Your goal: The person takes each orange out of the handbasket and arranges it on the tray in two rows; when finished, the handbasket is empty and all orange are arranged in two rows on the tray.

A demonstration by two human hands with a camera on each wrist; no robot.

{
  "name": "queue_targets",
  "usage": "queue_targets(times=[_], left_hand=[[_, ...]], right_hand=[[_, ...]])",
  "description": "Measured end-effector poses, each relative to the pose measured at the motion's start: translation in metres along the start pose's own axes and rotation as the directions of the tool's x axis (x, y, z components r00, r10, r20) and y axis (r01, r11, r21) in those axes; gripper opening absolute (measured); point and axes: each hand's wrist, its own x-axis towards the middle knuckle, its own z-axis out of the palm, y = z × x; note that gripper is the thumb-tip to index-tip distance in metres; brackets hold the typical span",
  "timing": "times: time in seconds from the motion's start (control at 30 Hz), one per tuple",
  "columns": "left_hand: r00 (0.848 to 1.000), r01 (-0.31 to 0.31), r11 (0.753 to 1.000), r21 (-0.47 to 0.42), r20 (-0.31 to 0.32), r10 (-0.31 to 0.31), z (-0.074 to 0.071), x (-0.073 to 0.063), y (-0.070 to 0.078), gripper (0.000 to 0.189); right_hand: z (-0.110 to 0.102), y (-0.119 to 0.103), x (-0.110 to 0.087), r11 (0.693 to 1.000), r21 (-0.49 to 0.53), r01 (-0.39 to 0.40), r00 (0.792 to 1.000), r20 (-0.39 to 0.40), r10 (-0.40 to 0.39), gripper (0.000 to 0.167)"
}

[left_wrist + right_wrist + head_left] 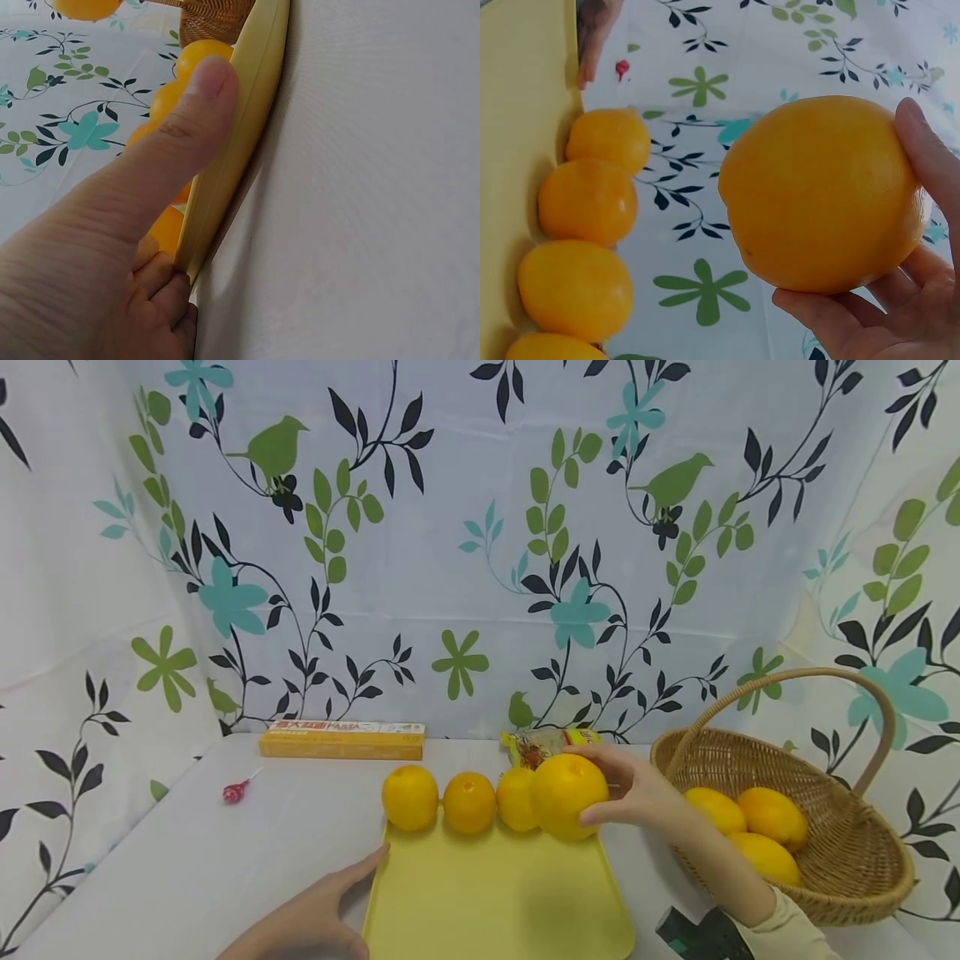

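Observation:
My right hand [626,785] grips an orange [821,195] between thumb and fingers, raised above the far right part of a yellow tray [495,893]. In the head view this fruit partly covers the row behind it. Along the tray's far edge sit several oranges [470,802] side by side; the right wrist view also shows this row [589,201]. My left hand [318,906] is spread against the tray's left edge, index finger extended along it. In the left wrist view the thumb [214,90] lies by the tray rim, and the other fingers are partly hidden.
A wicker basket [847,860] with a tall handle stands at the right, holding a few yellow-orange fruits [772,818]. Behind the tray lie a long pasta box [341,743] and a yellow packet [536,745]. A red wrapped lollipop [235,792] is at the left. Patterned cloth [480,527] hangs behind.

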Motion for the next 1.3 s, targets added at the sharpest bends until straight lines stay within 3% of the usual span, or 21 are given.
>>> queue_targets(times=[0.2, 0.37, 0.5, 1.03, 1.3], left_hand=[[1.0, -0.007, 1.0, -0.021, 0.016, 0.007, -0.001, 0.001, 0.001, 0.105], [1.0, -0.021, 1.0, -0.022, 0.018, 0.021, 0.0, 0.001, -0.001, 0.105], [0.999, -0.019, 1.0, -0.018, 0.028, 0.019, -0.001, 0.002, -0.002, 0.106], [0.999, -0.048, 0.999, -0.007, 0.025, 0.048, -0.003, 0.001, -0.002, 0.106], [0.999, -0.036, 0.999, -0.005, 0.02, 0.036, -0.003, 0.001, -0.001, 0.105]], right_hand=[[0.019, 0.003, 0.002, 0.999, 0.026, 0.022, 0.997, 0.069, -0.024, 0.065], [0.041, 0.01, 0.006, 0.994, 0.107, 0.039, 0.989, 0.14, -0.054, 0.061], [0.06, 0.013, 0.009, 0.991, 0.133, 0.018, 0.984, 0.174, -0.041, 0.059], [0.111, 0.027, 0.027, 0.97, 0.228, -0.08, 0.982, 0.183, 0.038, 0.055], [0.134, 0.033, 0.036, 0.963, 0.263, -0.061, 0.986, 0.163, 0.018, 0.053]])
